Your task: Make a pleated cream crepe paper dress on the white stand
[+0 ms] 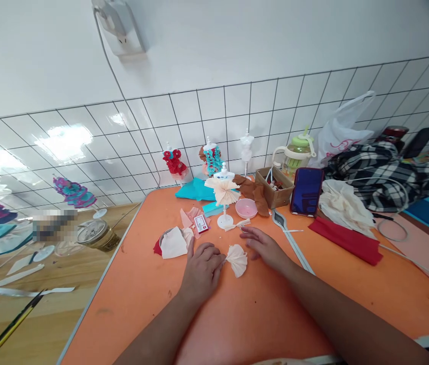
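Note:
A cream pleated fan of cloth or paper (pixel 237 260) lies on the orange table (pixel 214 324) between my hands. My left hand (pixel 204 266) rests at its left side, fingers bent and closed near its narrow end; what they hold, if anything, is too small to tell. To the right of the fan, my right hand (pixel 262 246) has its fingers apart, with the fingertips close to a small cream strip (pixel 238 224). Behind them stands a small white mannequin (pixel 225 221) wearing cream pleated pieces (pixel 222 190). A white cloth (pixel 175 243) lies over a round dish left of my left hand.
Behind are more mannequins in red (pixel 175 163) and turquoise (pixel 212 158), a pink bowl (pixel 246 208), a cardboard box (pixel 275 195), an upright phone (pixel 306 191) and a bottle (pixel 298 154). Red cloth (pixel 346 239) lies right. Scissors (pixel 280 219) and a small card box (pixel 201 223) are nearer.

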### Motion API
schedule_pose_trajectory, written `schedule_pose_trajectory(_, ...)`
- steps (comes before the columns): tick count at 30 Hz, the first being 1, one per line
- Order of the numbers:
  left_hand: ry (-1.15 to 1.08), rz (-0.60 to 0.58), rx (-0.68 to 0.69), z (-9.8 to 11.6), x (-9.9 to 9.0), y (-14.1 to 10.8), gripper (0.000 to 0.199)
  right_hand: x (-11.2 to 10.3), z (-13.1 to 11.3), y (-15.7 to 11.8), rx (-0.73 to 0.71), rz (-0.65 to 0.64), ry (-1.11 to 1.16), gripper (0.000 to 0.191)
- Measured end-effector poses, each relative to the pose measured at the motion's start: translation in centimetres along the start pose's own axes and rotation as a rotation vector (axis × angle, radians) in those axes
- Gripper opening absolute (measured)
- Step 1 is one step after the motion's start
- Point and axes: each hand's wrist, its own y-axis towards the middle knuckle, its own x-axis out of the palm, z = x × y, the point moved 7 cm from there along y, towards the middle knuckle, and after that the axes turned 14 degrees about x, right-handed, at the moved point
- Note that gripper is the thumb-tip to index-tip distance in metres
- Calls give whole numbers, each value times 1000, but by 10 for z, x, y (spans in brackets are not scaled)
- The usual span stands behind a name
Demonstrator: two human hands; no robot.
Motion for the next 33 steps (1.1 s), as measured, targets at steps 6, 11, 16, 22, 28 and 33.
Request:
schedule_pose_trajectory(6,-40,-43,31,7,6,1,24,49,-37,-40,-582,-71,-721,62)
schedule_pose_trajectory(11,-69,-96,2,9,9,1,24,53,-31,-30,-496,-27,-843,30)
schedule_pose_trajectory(16,-175,-124,-63,9,13,3,27,36,-33,-23,-434,14,-796,29)
schedule_pose_trajectory(22,-294,-158,-75,10,16,3,25,47,-37,-33,-516,-9,-873,28)
schedule_pose_trajectory(28,-376,-63,-119,-1,16,-2,22,15,-42,-34,-383,-83,-619,22)
schedule_pose_trajectory(33,-499,-93,-299,-9,20,-10,28,-91,-8,-19,-126,227,-716,20)
